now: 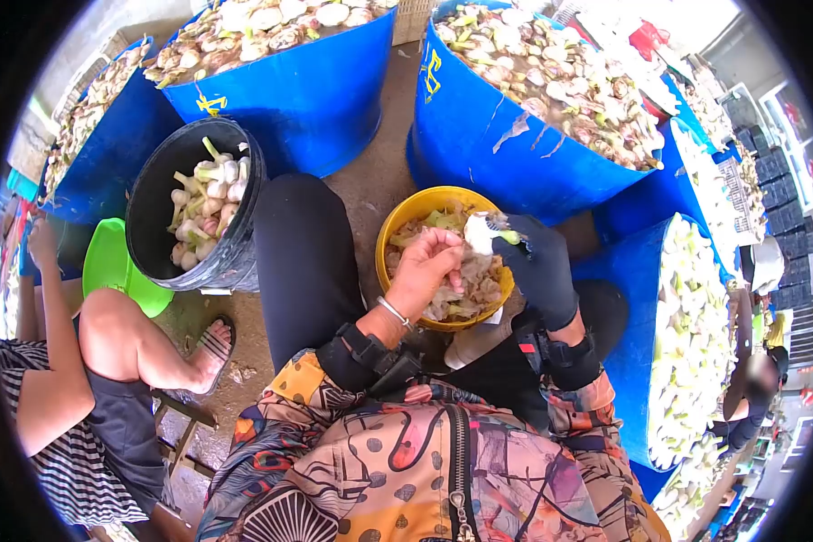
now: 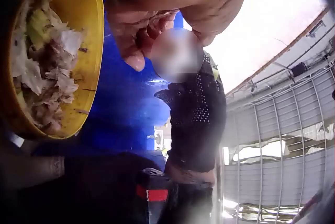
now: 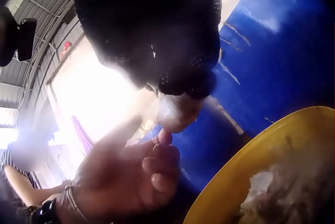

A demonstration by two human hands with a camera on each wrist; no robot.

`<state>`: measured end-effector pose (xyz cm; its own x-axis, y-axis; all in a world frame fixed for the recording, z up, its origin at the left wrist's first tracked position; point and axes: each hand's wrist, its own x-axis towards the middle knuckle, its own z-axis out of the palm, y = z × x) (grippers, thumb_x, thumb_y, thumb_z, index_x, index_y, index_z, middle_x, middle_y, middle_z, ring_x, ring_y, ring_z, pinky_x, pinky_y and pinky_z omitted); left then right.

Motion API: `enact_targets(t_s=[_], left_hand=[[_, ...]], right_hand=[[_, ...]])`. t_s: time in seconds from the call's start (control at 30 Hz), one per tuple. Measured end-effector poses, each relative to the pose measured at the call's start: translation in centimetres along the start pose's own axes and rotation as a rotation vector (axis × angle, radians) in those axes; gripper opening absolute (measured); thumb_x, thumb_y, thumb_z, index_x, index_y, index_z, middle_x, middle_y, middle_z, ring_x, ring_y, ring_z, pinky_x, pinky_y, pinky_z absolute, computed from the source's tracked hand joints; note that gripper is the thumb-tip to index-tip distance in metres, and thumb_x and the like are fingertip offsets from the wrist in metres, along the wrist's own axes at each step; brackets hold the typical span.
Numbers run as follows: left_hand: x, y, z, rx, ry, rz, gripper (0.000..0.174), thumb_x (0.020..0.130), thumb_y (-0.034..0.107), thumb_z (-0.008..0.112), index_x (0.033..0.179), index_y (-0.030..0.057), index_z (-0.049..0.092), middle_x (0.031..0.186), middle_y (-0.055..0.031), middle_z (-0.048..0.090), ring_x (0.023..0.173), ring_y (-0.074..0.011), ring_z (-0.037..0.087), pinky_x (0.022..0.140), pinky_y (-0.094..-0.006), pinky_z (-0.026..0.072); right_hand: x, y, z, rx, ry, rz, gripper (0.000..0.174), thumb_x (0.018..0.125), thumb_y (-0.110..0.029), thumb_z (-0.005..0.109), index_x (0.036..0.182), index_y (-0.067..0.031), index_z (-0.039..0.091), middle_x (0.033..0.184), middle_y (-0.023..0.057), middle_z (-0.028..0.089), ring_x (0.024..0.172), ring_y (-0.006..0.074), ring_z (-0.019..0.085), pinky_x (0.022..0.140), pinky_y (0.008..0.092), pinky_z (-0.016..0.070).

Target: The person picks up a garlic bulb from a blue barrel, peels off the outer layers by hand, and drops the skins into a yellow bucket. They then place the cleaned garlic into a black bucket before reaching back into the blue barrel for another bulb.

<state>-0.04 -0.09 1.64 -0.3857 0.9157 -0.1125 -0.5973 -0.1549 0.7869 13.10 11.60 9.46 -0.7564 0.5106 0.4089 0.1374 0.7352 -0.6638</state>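
Note:
Over the yellow bucket (image 1: 385,257), my gloved right hand (image 1: 540,269) grips a white garlic bulb (image 1: 481,233) whose short green stem sticks out toward the glove. My bare left hand (image 1: 425,271), with a metal bangle at the wrist, has its fingers curled and its fingertips at the bulb's side. From the right wrist view, the bulb (image 3: 178,111) shows below the black glove (image 3: 152,36), with a left fingertip against its lower edge. Loose papery garlic skins (image 2: 49,67) lie in the bucket below.
A black bucket (image 1: 140,212) of garlic bulbs stands left of my knee. Large blue tubs (image 1: 307,108) heaped with garlic surround me ahead and right. To the left sit a green basin (image 1: 108,257) and another person (image 1: 63,397); a further person (image 1: 754,388) is far right.

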Motion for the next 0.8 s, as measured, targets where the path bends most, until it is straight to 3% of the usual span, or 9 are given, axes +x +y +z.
enact_targets(t_s=[0.07,0.13,0.23,0.33,0.43,0.47,0.57,0.7,0.8], left_hand=[[0.0,-0.5,0.1,0.098,0.000,0.117,0.010,0.087,0.005,0.056,0.094,0.0029,0.050,0.074,-0.0016,0.054,0.051,-0.0082,0.052,0.049,-0.0241,0.0483],[0.2,-0.7,-0.1,0.157,0.057,0.104,0.009,0.086,0.005,0.058,0.090,0.0030,0.050,0.073,-0.0014,0.055,0.052,-0.0075,0.052,0.049,-0.0236,0.0479],[0.4,-1.0,-0.8,0.169,0.076,0.099,0.008,0.086,0.004,0.059,0.085,0.0028,0.051,0.071,-0.0018,0.055,0.052,-0.0077,0.053,0.049,-0.0239,0.0480],[0.4,-0.7,-1.1,0.033,0.066,0.031,0.007,0.085,0.003,0.058,0.080,0.0025,0.053,0.066,-0.0025,0.054,0.051,-0.0093,0.054,0.047,-0.0254,0.0485],[1.2,-3.1,-2.8,0.044,0.081,-0.140,0.006,0.083,0.001,0.056,0.078,0.0036,0.054,0.063,-0.0029,0.054,0.048,-0.0113,0.053,0.045,-0.0283,0.0498],[1.5,-4.2,-3.2,0.082,0.089,-0.206,0.006,0.082,0.001,0.055,0.078,0.0042,0.055,0.062,-0.0030,0.054,0.047,-0.0120,0.052,0.044,-0.0295,0.0504],[1.0,-3.5,-1.8,0.141,0.086,-0.298,0.004,0.080,0.002,0.055,0.076,0.0022,0.054,0.060,-0.0038,0.052,0.044,-0.0128,0.051,0.040,-0.0293,0.0479],[1.4,-4.4,-2.2,0.273,0.057,-0.110,0.008,0.077,0.002,0.055,0.085,0.0012,0.056,0.067,-0.0053,0.054,0.052,-0.0164,0.055,0.048,-0.0298,0.0458],[1.5,-5.6,-2.9,0.703,0.010,0.283,0.018,0.075,0.004,0.058,0.093,0.0013,0.056,0.071,-0.0083,0.057,0.063,-0.0212,0.059,0.061,-0.0325,0.0469]], right_hand=[[-0.1,-0.5,0.3,-0.084,-0.026,-0.050,0.026,0.075,-0.003,0.067,0.100,-0.0024,0.064,0.088,0.0157,0.065,0.076,0.0270,0.065,0.066,0.0321,0.0498],[-0.3,-1.7,0.4,-0.151,-0.086,-0.020,0.028,0.074,-0.003,0.068,0.101,-0.0034,0.063,0.086,0.0152,0.065,0.074,0.0276,0.065,0.065,0.0330,0.0498],[-0.2,-2.7,0.9,-0.384,-0.131,-0.185,0.028,0.075,-0.003,0.067,0.103,-0.0043,0.063,0.082,0.0152,0.063,0.068,0.0273,0.063,0.062,0.0334,0.0490],[-0.7,0.3,2.3,-0.031,0.068,-0.112,0.024,0.080,-0.005,0.063,0.104,-0.0026,0.062,0.078,0.0118,0.063,0.060,0.0207,0.059,0.057,0.0303,0.0473],[0.2,-1.4,1.1,0.765,0.229,0.464,0.020,0.086,-0.007,0.057,0.104,0.0002,0.060,0.080,0.0076,0.063,0.060,0.0135,0.056,0.055,0.0259,0.0462],[0.4,-0.6,1.2,0.861,0.324,0.464,0.020,0.090,-0.009,0.053,0.105,0.0024,0.059,0.081,0.0050,0.062,0.060,0.0093,0.054,0.054,0.0223,0.0452],[0.8,1.3,0.9,1.091,0.324,0.445,0.021,0.091,-0.011,0.053,0.106,0.0025,0.059,0.082,0.0056,0.062,0.060,0.0090,0.054,0.054,0.0218,0.0447],[1.0,2.4,1.0,1.247,0.265,0.502,0.023,0.090,-0.014,0.054,0.106,0.0025,0.059,0.082,0.0051,0.062,0.063,0.0075,0.054,0.054,0.0215,0.0436],[1.2,3.4,1.1,1.303,0.146,0.547,0.024,0.090,-0.016,0.054,0.106,0.0016,0.060,0.085,0.0053,0.064,0.063,0.0063,0.054,0.055,0.0220,0.0438]])
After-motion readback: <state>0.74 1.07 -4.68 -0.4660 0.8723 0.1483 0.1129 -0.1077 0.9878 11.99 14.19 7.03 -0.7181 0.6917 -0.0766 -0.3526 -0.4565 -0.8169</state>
